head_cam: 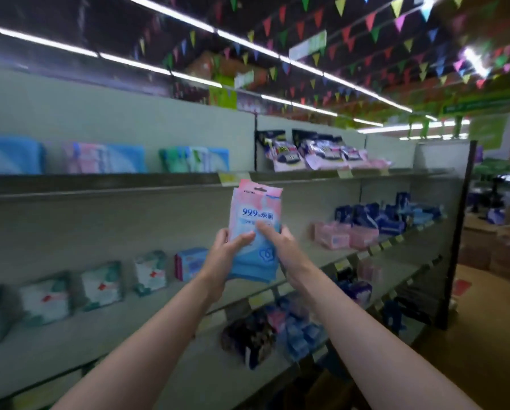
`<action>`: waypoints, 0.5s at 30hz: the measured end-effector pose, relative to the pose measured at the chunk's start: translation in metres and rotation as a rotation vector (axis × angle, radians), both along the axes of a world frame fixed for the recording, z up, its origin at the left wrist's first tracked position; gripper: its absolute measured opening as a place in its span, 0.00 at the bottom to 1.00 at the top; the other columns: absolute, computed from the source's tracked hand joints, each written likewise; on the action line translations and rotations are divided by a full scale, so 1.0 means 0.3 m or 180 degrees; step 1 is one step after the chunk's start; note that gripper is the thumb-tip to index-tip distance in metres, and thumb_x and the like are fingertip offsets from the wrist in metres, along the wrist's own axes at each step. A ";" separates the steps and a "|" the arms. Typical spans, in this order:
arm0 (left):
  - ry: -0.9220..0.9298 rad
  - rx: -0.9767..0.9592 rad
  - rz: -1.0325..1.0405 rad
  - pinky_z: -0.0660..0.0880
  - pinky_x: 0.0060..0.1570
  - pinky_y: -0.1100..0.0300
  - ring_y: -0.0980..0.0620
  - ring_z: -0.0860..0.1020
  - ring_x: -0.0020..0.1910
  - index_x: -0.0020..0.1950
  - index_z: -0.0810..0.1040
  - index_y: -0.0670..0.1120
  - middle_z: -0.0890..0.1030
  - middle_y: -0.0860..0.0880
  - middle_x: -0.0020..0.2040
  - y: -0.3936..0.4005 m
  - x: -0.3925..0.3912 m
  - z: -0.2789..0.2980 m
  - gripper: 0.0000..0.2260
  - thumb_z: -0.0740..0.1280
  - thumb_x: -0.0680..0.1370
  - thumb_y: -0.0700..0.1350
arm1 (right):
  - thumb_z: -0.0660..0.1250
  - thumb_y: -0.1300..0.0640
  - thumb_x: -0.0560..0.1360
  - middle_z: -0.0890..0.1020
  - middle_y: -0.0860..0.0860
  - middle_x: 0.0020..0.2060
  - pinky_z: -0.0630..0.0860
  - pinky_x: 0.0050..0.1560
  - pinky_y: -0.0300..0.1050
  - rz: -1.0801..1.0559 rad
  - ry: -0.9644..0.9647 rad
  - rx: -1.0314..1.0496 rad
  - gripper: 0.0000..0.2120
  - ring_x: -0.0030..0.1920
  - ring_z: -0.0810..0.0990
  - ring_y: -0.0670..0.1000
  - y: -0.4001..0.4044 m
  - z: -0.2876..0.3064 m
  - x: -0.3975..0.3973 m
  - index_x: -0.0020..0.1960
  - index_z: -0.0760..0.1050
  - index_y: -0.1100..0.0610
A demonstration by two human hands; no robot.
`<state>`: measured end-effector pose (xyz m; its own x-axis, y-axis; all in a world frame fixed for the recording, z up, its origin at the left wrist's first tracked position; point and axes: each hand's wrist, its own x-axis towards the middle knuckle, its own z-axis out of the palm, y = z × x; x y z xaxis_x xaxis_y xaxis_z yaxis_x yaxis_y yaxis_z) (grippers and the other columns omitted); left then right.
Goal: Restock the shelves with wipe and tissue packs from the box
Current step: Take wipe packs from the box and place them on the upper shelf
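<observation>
The pink-and-blue wipe pack [255,232] reads "99.9" followed by Chinese characters. Both arms reach forward: the left hand [228,250] and right hand [280,242] grip its lower half from either side, holding it upright before the shelves [129,184], thumbs across its front

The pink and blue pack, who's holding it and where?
Both hands, left hand and right hand, grip the wipe pack at its lower blue half.

Head camera looks forward, slightly upward, close along the store shelves [170,184].
</observation>
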<state>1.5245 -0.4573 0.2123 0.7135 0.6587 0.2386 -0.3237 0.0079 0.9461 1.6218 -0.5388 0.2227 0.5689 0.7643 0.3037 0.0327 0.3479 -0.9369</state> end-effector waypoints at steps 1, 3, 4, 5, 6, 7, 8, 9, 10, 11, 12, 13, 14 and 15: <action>-0.0077 0.0070 0.0101 0.79 0.35 0.56 0.47 0.81 0.40 0.54 0.71 0.44 0.81 0.44 0.48 0.018 -0.030 0.048 0.11 0.69 0.74 0.43 | 0.63 0.59 0.77 0.82 0.51 0.43 0.81 0.38 0.38 0.0187 0.0016 0.0086 0.04 0.35 0.83 0.46 0.028 0.047 -0.031 0.52 0.73 0.57; -0.0191 0.0232 0.0252 0.79 0.37 0.55 0.48 0.80 0.39 0.50 0.71 0.46 0.80 0.45 0.46 0.055 -0.083 0.136 0.08 0.68 0.75 0.42 | 0.63 0.59 0.78 0.83 0.52 0.42 0.81 0.41 0.40 0.0422 0.0006 0.0252 0.03 0.34 0.83 0.46 0.086 0.129 -0.079 0.49 0.75 0.54; -0.0188 0.0352 0.0338 0.79 0.37 0.56 0.48 0.80 0.39 0.50 0.71 0.46 0.80 0.45 0.46 0.074 -0.110 0.178 0.08 0.68 0.75 0.41 | 0.63 0.59 0.78 0.83 0.51 0.42 0.81 0.42 0.41 0.0516 -0.0042 0.0302 0.03 0.35 0.83 0.46 0.112 0.167 -0.097 0.50 0.75 0.54; -0.0189 0.0488 0.0449 0.79 0.35 0.57 0.49 0.80 0.38 0.49 0.71 0.46 0.80 0.46 0.45 0.097 -0.138 0.218 0.08 0.68 0.74 0.40 | 0.63 0.58 0.78 0.83 0.51 0.43 0.81 0.43 0.41 0.0621 -0.0097 0.0347 0.04 0.36 0.83 0.47 0.136 0.205 -0.114 0.51 0.76 0.55; -0.0162 0.0660 0.0552 0.79 0.34 0.59 0.50 0.80 0.38 0.49 0.71 0.46 0.80 0.46 0.45 0.121 -0.163 0.254 0.08 0.69 0.74 0.40 | 0.63 0.58 0.77 0.83 0.52 0.44 0.81 0.43 0.41 0.0718 -0.0148 0.0379 0.06 0.37 0.83 0.47 0.160 0.238 -0.128 0.53 0.76 0.56; -0.0142 0.0811 0.0638 0.79 0.34 0.60 0.51 0.80 0.38 0.49 0.71 0.46 0.80 0.47 0.45 0.145 -0.192 0.292 0.08 0.69 0.74 0.39 | 0.64 0.58 0.77 0.83 0.52 0.45 0.81 0.44 0.40 0.0784 -0.0179 0.0418 0.08 0.38 0.83 0.46 0.190 0.269 -0.138 0.55 0.75 0.57; -0.0090 0.0959 0.0711 0.79 0.35 0.61 0.51 0.80 0.39 0.50 0.71 0.46 0.80 0.47 0.46 0.171 -0.219 0.330 0.09 0.69 0.74 0.39 | 0.64 0.58 0.77 0.83 0.52 0.46 0.81 0.43 0.39 0.0847 -0.0216 0.0445 0.10 0.39 0.83 0.46 0.220 0.298 -0.148 0.58 0.75 0.58; -0.0045 0.1064 0.0768 0.79 0.37 0.60 0.51 0.81 0.40 0.51 0.72 0.46 0.80 0.47 0.47 0.199 -0.246 0.364 0.09 0.70 0.74 0.40 | 0.64 0.58 0.77 0.83 0.52 0.47 0.81 0.43 0.39 0.0897 -0.0287 0.0481 0.11 0.39 0.83 0.46 0.253 0.326 -0.160 0.59 0.74 0.58; 0.0031 0.1155 0.0828 0.80 0.40 0.57 0.49 0.81 0.42 0.53 0.72 0.46 0.81 0.46 0.48 0.232 -0.272 0.395 0.11 0.71 0.73 0.40 | 0.65 0.59 0.77 0.83 0.52 0.47 0.81 0.42 0.38 0.0956 -0.0374 0.0524 0.12 0.39 0.83 0.46 0.290 0.354 -0.170 0.60 0.74 0.58; 0.0115 0.1222 0.0907 0.80 0.44 0.54 0.47 0.82 0.44 0.56 0.73 0.45 0.82 0.45 0.49 0.260 -0.295 0.422 0.15 0.72 0.72 0.41 | 0.65 0.59 0.77 0.83 0.52 0.48 0.81 0.42 0.39 0.0990 -0.0475 0.0552 0.13 0.40 0.83 0.47 0.328 0.377 -0.178 0.61 0.74 0.59; 0.0205 0.1288 0.1009 0.79 0.48 0.51 0.45 0.82 0.46 0.57 0.73 0.45 0.82 0.44 0.51 0.301 -0.319 0.451 0.19 0.74 0.69 0.43 | 0.66 0.59 0.76 0.83 0.53 0.48 0.81 0.42 0.40 0.1044 -0.0560 0.0582 0.14 0.41 0.83 0.48 0.377 0.405 -0.192 0.61 0.73 0.59; 0.0282 0.1318 0.1046 0.79 0.51 0.49 0.43 0.82 0.48 0.58 0.73 0.46 0.82 0.43 0.52 0.325 -0.337 0.470 0.22 0.75 0.67 0.44 | 0.66 0.60 0.76 0.83 0.54 0.49 0.82 0.44 0.41 0.1051 -0.0636 0.0595 0.15 0.42 0.83 0.49 0.408 0.423 -0.199 0.62 0.73 0.59; 0.0304 0.1321 0.1101 0.78 0.53 0.47 0.42 0.82 0.50 0.59 0.73 0.45 0.82 0.42 0.53 0.360 -0.355 0.491 0.23 0.75 0.66 0.44 | 0.67 0.60 0.75 0.82 0.55 0.50 0.82 0.46 0.44 0.1083 -0.0715 0.0629 0.15 0.43 0.83 0.51 0.455 0.446 -0.208 0.62 0.73 0.60; 0.0303 0.1328 0.1157 0.78 0.54 0.47 0.41 0.82 0.51 0.60 0.72 0.45 0.82 0.41 0.54 0.398 -0.370 0.508 0.24 0.75 0.67 0.43 | 0.67 0.60 0.75 0.82 0.56 0.52 0.81 0.48 0.46 0.1123 -0.0771 0.0675 0.15 0.45 0.83 0.53 0.503 0.465 -0.215 0.61 0.73 0.60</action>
